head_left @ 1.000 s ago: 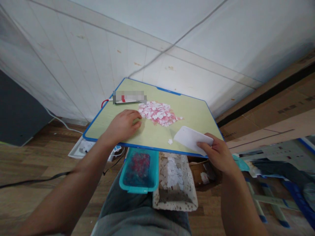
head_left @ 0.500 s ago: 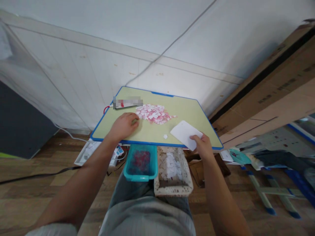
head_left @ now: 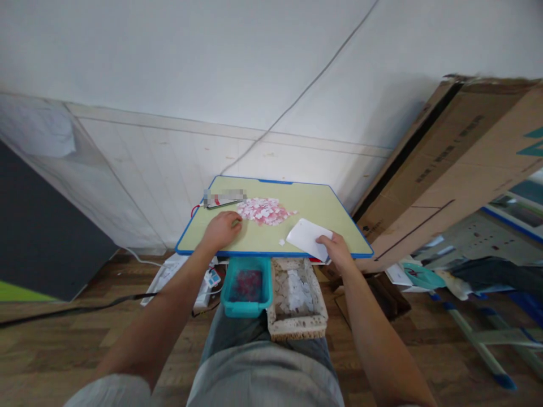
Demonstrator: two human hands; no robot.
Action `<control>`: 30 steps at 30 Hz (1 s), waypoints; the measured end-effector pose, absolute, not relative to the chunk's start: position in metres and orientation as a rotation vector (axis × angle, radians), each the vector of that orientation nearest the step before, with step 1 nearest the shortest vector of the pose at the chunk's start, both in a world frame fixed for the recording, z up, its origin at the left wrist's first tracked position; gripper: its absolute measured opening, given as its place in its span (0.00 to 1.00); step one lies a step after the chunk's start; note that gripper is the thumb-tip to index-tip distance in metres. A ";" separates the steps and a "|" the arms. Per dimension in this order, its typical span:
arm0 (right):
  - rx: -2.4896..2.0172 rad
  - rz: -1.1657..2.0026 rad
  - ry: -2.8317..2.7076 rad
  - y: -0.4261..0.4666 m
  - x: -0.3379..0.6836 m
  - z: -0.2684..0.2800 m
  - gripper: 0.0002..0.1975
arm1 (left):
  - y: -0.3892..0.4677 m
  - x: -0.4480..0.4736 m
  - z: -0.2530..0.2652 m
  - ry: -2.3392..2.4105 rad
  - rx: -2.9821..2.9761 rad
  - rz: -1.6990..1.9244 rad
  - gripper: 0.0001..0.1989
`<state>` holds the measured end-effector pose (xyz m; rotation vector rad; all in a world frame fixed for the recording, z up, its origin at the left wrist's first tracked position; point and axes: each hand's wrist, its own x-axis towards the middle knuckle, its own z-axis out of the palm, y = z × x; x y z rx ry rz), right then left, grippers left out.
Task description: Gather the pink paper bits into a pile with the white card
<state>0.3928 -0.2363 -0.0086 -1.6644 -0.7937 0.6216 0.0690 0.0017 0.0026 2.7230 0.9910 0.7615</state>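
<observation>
My right hand point(head_left: 337, 250) grips a flat white card point(head_left: 309, 236) by its right corner, thumb on top, above the front right of the tabletop. Just left of the card lies one small white piece point(head_left: 281, 242). At the left, my left hand point(head_left: 221, 229) rests on the table with its fingers curled together; whatever they hold, if anything, is hidden. Beyond its fingertips spreads a pile of small pink and white flakes point(head_left: 263, 211). The low table point(head_left: 314, 198) has a pale yellow-green top and a blue rim.
A phone-like flat object point(head_left: 224, 202), partly blurred, lies at the back left. Below the front edge are a teal basin point(head_left: 247, 310) with dark red contents and a stained whitish box point(head_left: 297, 327) with white pieces. Large cardboard point(head_left: 428, 152) leans at the right. A cable point(head_left: 297, 102) crosses the wall.
My view has tilted upward and shifted, so the table appears smaller. The card sits slightly nearer the loose white piece. My left hand stays beside the pile.
</observation>
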 end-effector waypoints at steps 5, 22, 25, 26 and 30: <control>-1.679 0.649 -0.814 -0.236 0.393 -0.008 0.18 | 0.003 0.069 0.004 1.010 2.739 0.755 0.15; -1.731 0.594 -0.918 -0.233 0.406 -0.021 0.17 | 0.017 0.071 -0.014 0.988 2.744 0.816 0.13; -1.736 0.561 -0.922 -0.233 0.405 -0.021 0.16 | 0.018 0.071 -0.015 0.987 2.738 0.822 0.13; -1.739 0.553 -0.922 -0.233 0.404 -0.020 0.16 | 0.019 0.071 -0.015 0.986 2.736 0.819 0.13; -1.742 0.526 -0.908 -0.232 0.404 -0.020 0.17 | 0.018 0.070 -0.014 0.987 2.732 0.812 0.13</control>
